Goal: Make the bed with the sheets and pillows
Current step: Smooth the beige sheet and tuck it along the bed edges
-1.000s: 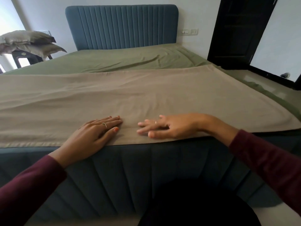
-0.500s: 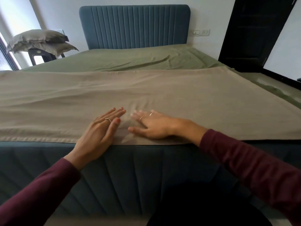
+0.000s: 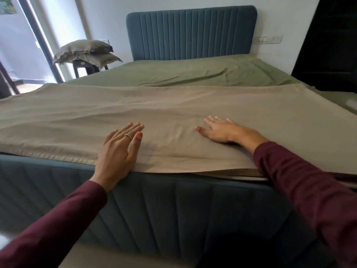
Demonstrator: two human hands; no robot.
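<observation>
Your left hand [image 3: 117, 151] and right hand [image 3: 220, 130] lie flat, fingers straight, apart on the tan sheet [image 3: 173, 113]. Pillows [image 3: 85, 52] stacked on stool [image 3: 85, 67], upper left of frame.

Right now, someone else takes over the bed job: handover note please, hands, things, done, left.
Left hand: open, flat on the tan top sheet at the foot edge.
Right hand: open, flat on the same sheet.
Green fitted sheet covers the mattress; the tan sheet spans only the foot half, with creases.
Two pillows are stacked on a stool beside the headboard.
Left: smooth the tan sheet, place the pillows.
</observation>
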